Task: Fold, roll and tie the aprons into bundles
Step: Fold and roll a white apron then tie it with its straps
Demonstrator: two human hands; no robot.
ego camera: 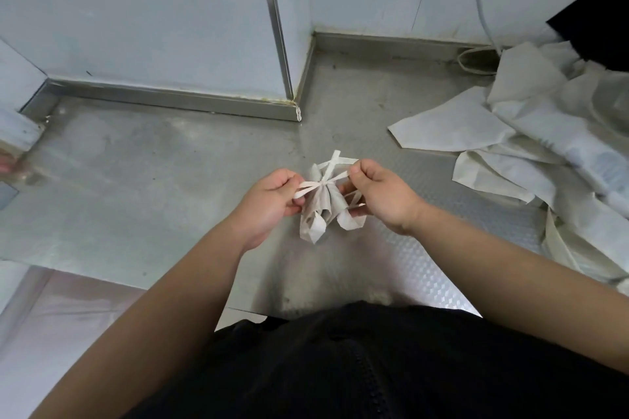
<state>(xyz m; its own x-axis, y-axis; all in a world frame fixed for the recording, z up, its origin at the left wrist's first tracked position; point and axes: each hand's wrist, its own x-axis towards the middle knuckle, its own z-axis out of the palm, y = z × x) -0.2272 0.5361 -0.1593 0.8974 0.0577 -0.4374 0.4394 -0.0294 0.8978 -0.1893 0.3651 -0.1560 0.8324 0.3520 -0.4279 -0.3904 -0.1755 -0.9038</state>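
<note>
A small rolled white apron bundle (323,211) hangs in the air above the steel table, cinched at its middle by a white strap (332,168) that crosses over a knot. My left hand (272,202) pinches one strap end on the bundle's left side. My right hand (377,196) pinches the other strap end on the right, its fingers curled beside the roll. The two strap ends run outward from the knot toward each hand.
A heap of loose white aprons (544,146) lies at the right of the steel table (153,180). Pale wall panels and a metal corner post (277,27) rise behind. A grey cable (480,10) hangs at the back right. A dark garment (599,31) sits at the far right.
</note>
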